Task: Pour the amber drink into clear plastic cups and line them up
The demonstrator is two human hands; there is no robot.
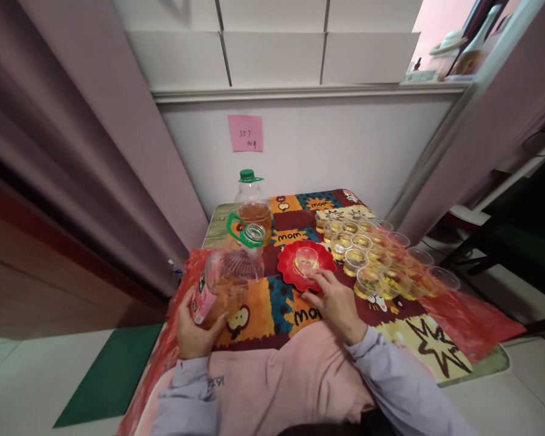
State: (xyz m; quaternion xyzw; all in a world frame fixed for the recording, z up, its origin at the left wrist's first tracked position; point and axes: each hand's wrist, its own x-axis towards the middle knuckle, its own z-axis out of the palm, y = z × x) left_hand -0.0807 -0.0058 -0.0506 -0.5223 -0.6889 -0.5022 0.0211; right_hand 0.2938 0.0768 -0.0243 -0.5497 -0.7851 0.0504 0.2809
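My left hand [194,330] is wrapped round the lower part of a large clear plastic bottle [229,275] with a pink label and an open green-ringed neck, tilted toward the table's middle. My right hand [333,301] rests with curled fingers at the near edge of a red scalloped saucer [288,266]. A small clear cup [306,261] with a little amber liquid stands on that saucer. Whether the right fingers pinch the rim or only touch it is unclear.
A second bottle [253,203] with a green cap and amber liquid stands at the table's back left. Several clear cups [372,254] of yellow liquid crowd the right half of the patterned tablecloth [418,339]. A white wall with a pink note [245,132] is behind; curtains hang at both sides.
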